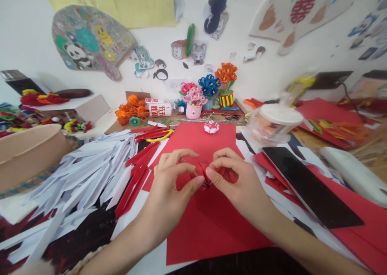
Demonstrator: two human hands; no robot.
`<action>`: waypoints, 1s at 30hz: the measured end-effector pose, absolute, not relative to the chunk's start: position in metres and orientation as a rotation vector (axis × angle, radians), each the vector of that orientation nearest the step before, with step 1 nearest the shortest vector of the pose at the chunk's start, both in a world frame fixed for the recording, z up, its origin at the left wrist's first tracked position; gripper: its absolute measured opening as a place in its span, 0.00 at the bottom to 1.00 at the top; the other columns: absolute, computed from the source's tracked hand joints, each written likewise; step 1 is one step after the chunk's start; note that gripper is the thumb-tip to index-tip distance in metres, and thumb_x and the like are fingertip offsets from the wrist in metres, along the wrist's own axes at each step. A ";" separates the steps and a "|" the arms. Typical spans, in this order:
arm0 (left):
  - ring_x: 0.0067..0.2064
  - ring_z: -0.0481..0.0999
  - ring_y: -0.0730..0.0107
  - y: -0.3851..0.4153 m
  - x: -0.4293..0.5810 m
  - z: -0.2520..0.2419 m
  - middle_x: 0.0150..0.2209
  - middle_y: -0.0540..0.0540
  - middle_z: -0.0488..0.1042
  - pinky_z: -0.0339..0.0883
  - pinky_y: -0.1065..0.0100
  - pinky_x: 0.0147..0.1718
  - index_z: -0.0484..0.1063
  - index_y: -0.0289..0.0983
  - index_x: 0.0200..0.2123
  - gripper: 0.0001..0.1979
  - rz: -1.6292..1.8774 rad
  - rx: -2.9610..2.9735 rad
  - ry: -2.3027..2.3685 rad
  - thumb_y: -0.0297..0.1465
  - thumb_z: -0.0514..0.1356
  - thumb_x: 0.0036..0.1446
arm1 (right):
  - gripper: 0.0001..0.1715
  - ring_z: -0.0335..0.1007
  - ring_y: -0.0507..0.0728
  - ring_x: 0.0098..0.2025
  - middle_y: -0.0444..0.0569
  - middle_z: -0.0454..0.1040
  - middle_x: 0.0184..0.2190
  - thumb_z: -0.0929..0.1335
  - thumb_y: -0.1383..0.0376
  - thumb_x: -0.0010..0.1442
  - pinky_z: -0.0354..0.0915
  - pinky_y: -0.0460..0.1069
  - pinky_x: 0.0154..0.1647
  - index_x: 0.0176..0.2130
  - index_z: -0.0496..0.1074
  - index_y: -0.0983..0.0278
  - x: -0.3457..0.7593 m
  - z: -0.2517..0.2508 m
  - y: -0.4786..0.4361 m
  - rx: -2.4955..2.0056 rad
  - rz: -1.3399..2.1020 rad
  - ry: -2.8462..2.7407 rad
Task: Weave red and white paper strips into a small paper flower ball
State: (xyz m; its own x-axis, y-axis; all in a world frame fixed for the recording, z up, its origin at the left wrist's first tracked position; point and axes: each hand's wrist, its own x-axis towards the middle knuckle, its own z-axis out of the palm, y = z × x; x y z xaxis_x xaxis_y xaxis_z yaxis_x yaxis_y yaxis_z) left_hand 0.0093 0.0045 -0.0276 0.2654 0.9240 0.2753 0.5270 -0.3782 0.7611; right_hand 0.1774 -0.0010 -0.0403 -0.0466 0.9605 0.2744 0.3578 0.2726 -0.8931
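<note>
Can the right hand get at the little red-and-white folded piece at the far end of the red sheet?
Probably yes: the red sheet between right hand and red-and-white folded piece lies bare. But it and the left hand both pinch a small red paper fold, so it must let go first.

I sit at my paper-craft workshop desk: cut white paper strips (90,166), red card sheets (208,222), handmade paper flowers (211,85) and cartoon cutouts (87,41) on the wall.
</note>
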 end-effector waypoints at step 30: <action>0.45 0.77 0.61 0.004 0.005 -0.023 0.44 0.45 0.74 0.72 0.61 0.41 0.79 0.40 0.27 0.09 1.038 1.368 1.124 0.37 0.64 0.56 | 0.26 0.72 0.59 0.46 0.46 0.75 0.47 0.76 0.62 0.49 0.67 0.56 0.49 0.47 0.69 0.56 0.183 -0.037 -0.002 -1.214 1.019 -1.667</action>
State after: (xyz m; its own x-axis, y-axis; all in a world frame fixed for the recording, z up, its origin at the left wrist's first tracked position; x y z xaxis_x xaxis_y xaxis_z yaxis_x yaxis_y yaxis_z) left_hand 0.0047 0.0045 -0.0230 0.1872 0.9823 0.0080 0.0857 -0.0245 0.9960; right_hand 0.1827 -0.0022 -0.0366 -0.2026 0.9676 0.1504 0.3073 0.2086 -0.9285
